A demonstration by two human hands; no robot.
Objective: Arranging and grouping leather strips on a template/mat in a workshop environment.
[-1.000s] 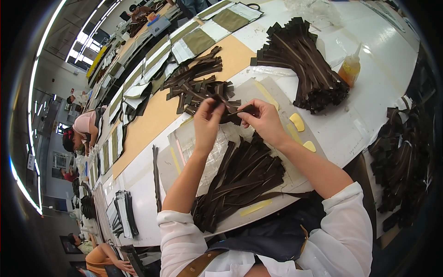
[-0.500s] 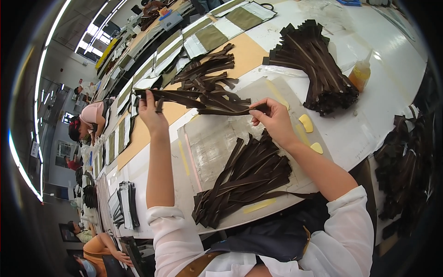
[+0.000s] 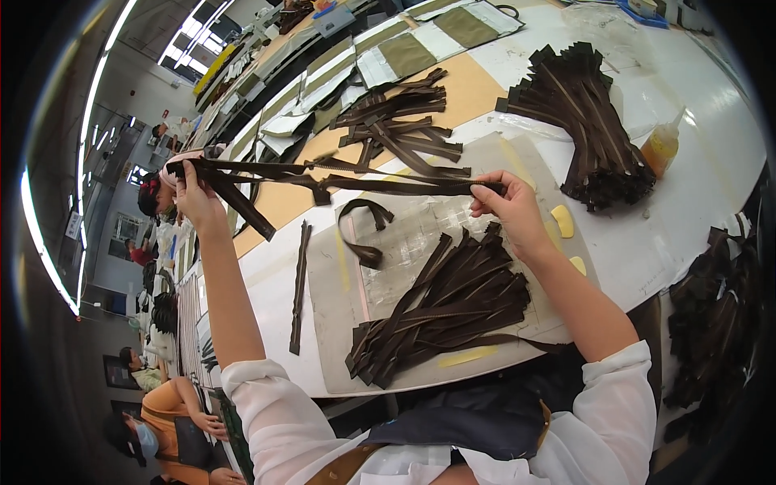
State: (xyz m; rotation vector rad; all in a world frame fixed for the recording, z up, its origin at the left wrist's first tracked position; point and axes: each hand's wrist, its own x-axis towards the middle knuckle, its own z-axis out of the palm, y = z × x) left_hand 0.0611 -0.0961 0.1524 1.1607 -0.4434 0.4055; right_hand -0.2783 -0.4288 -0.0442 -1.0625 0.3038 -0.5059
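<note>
Dark brown zippers (image 3: 388, 185) stretch through the air between my two hands. My left hand (image 3: 196, 198) pinches their left ends, where another zipper (image 3: 246, 210) hangs down at a slant. At the right end, my right hand (image 3: 511, 207) grips a zipper between thumb and fingers. Below them, a curled zipper (image 3: 361, 249) rests on the grey board (image 3: 331, 323), and a single straight zipper (image 3: 300, 291) lies on the white table to its left. Closer to me is a fanned pile of zippers (image 3: 453, 307). Beyond my hands lies a looser heap (image 3: 396, 113).
A thick zipper bundle (image 3: 586, 121) and a bottle of yellow liquid (image 3: 660, 149) stand at the right. Yellow chalk-like pieces (image 3: 563, 221) lie on the board's edge. More dark strips (image 3: 711, 323) hang off the right side. Green and white panels (image 3: 388, 61) line the far table; people work at left.
My hands have spread farther apart, the left one moving left, and the zippers are drawn out longer. One straight zipper now lies on the table and a curled one on the board.
</note>
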